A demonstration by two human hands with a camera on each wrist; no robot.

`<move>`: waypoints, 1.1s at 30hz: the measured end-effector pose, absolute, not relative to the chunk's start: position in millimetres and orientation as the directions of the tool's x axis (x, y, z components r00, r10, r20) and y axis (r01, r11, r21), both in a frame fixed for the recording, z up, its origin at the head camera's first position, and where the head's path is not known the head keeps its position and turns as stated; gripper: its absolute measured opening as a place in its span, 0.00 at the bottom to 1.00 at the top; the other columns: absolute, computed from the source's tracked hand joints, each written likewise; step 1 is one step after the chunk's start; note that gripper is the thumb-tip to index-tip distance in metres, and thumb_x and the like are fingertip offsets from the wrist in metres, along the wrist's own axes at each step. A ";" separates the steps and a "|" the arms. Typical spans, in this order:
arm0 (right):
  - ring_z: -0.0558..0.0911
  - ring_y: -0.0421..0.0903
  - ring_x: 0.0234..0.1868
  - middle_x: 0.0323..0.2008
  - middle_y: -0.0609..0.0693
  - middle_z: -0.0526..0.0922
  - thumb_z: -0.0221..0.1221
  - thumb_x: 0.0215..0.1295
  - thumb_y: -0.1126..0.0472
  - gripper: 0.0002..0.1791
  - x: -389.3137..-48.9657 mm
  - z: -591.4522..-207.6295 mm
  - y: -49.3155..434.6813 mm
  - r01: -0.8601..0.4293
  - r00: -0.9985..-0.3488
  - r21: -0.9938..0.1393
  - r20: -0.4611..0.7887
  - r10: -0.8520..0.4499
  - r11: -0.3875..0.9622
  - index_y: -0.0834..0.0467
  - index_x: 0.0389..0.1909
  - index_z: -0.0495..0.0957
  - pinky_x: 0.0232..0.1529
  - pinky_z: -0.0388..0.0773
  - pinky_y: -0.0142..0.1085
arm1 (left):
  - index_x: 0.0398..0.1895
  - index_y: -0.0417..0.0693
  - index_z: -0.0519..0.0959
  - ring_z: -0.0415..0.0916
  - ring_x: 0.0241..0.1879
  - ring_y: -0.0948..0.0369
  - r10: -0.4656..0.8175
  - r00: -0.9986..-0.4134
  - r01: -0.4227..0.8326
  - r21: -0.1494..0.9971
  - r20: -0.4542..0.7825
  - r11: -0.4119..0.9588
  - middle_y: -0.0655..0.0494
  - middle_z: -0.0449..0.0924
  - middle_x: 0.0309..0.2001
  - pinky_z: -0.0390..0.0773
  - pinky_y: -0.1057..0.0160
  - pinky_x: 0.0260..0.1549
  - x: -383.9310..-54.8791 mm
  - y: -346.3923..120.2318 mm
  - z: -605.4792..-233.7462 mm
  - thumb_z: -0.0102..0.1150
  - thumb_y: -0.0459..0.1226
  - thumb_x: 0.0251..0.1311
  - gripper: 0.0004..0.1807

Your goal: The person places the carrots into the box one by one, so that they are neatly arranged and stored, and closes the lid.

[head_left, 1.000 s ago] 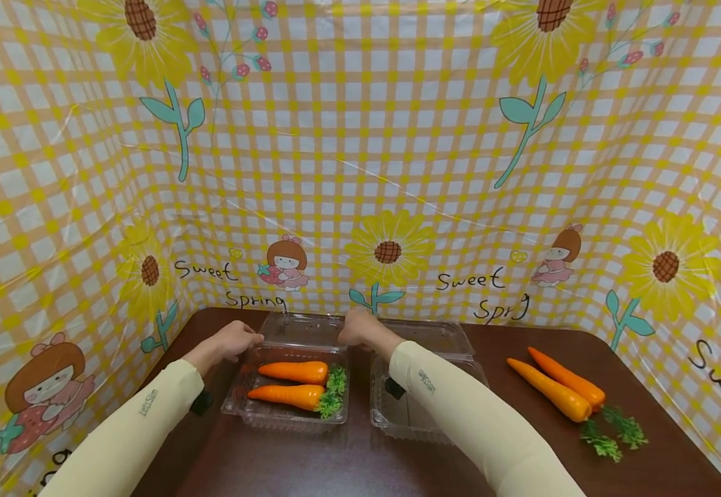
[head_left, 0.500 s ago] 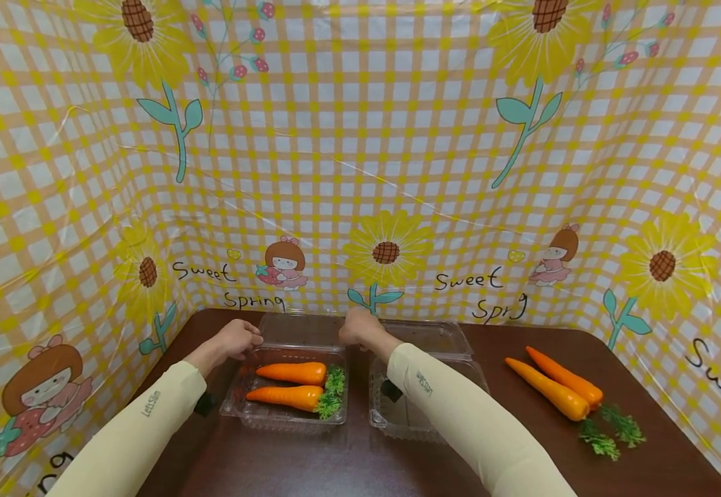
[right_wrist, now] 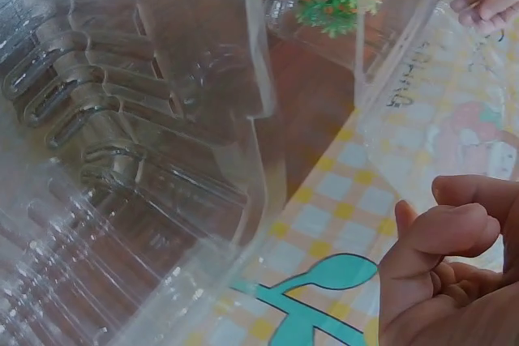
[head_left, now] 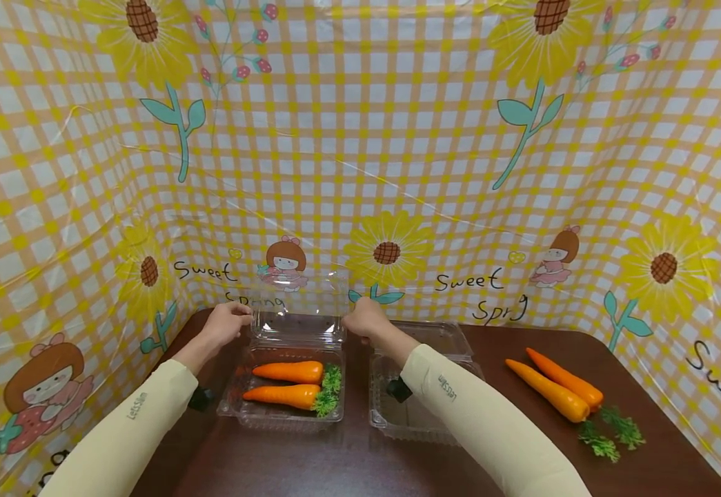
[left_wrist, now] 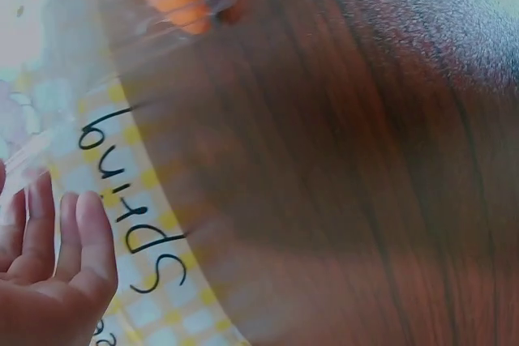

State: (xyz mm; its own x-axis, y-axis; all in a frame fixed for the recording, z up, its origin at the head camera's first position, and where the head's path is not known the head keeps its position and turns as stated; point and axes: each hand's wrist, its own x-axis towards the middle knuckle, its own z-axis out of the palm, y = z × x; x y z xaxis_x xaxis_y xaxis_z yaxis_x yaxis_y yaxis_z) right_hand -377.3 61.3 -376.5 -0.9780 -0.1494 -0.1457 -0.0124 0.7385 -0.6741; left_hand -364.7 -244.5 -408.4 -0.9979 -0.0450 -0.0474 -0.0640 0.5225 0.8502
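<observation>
A clear plastic clamshell container [head_left: 233,407] holds two orange carrots [head_left: 282,396] with green tops. Its hinged lid [head_left: 298,328] stands raised, nearly upright, at the back. My left hand [head_left: 226,324] holds the lid's left edge; in the left wrist view the fingers of that left hand [left_wrist: 61,257] are slightly bent and the thumb is mostly cut off. On the lid's right edge, my right hand [head_left: 366,321] grips with curled fingers. The right wrist view shows this right hand [right_wrist: 454,265] beside the transparent plastic, the exact contact hard to see.
A second clear container [head_left: 377,417], with its lid [head_left: 435,338] folded back, stands under my right forearm. Two more carrots [head_left: 549,390] lie on the dark wooden table [head_left: 273,462] at the right. A checked sunflower cloth [head_left: 435,172] rises behind and at both sides.
The left container's lid has swung up from lying back to nearly upright. Both hands have risen slightly with it. The carrots and the second container stay where they were.
</observation>
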 end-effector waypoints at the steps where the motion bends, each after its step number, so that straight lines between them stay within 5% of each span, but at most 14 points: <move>1: 0.61 0.43 0.07 0.08 0.44 0.57 0.57 0.68 0.63 0.27 -375.6 -375.1 62.5 -0.021 -0.978 -0.687 -0.137 -0.157 0.726 0.52 0.09 0.61 0.11 0.60 0.35 | 0.59 0.36 0.76 0.77 0.52 0.47 -0.053 -0.998 -0.053 0.853 -0.030 0.519 0.37 0.74 0.62 0.80 0.54 0.45 -363.3 -244.6 -405.9 0.51 0.37 0.75 0.17; 7: 0.55 0.41 0.07 0.09 0.43 0.53 0.57 0.71 0.62 0.28 -363.9 -368.5 67.8 -0.107 -0.972 -0.725 -0.067 -0.224 0.680 0.51 0.10 0.58 0.10 0.57 0.34 | 0.61 0.38 0.77 0.75 0.55 0.45 -0.067 -0.996 0.016 0.850 0.061 0.527 0.39 0.74 0.62 0.78 0.49 0.52 -349.4 -247.8 -395.2 0.46 0.39 0.78 0.18; 10: 0.55 0.40 0.08 0.09 0.43 0.55 0.57 0.72 0.61 0.23 -357.2 -365.8 69.4 -0.157 -0.967 -0.717 -0.029 -0.253 0.679 0.54 0.13 0.68 0.12 0.58 0.33 | 0.61 0.39 0.77 0.74 0.58 0.45 -0.069 -0.992 0.052 0.838 0.107 0.543 0.39 0.75 0.63 0.78 0.48 0.52 -340.3 -250.6 -392.4 0.46 0.40 0.78 0.18; 15: 0.68 0.39 0.16 0.21 0.48 0.80 0.60 0.71 0.59 0.10 -342.6 -361.5 73.2 -0.253 -0.953 -0.660 0.042 -0.301 0.707 0.60 0.39 0.88 0.22 0.67 0.33 | 0.57 0.42 0.79 0.75 0.57 0.45 -0.054 -0.982 0.113 0.801 0.178 0.588 0.40 0.78 0.60 0.77 0.49 0.49 -324.3 -256.5 -391.4 0.50 0.42 0.77 0.17; 20: 0.77 0.42 0.24 0.39 0.54 0.88 0.61 0.70 0.58 0.11 -327.3 -359.6 77.2 -0.306 -0.934 -0.627 0.051 -0.354 0.717 0.58 0.43 0.88 0.28 0.71 0.35 | 0.54 0.46 0.81 0.78 0.55 0.46 -0.024 -0.971 0.166 0.741 0.238 0.651 0.43 0.80 0.59 0.78 0.50 0.45 -307.8 -263.3 -394.4 0.52 0.43 0.76 0.15; 33: 0.76 0.42 0.20 0.23 0.45 0.81 0.64 0.67 0.56 0.11 -298.4 -372.7 86.2 -0.415 -0.886 -0.565 0.071 -0.459 0.713 0.56 0.46 0.86 0.23 0.71 0.35 | 0.49 0.49 0.84 0.74 0.58 0.46 0.065 -0.936 0.278 0.616 0.345 0.737 0.49 0.81 0.55 0.76 0.44 0.50 -268.3 -268.9 -413.4 0.58 0.39 0.72 0.09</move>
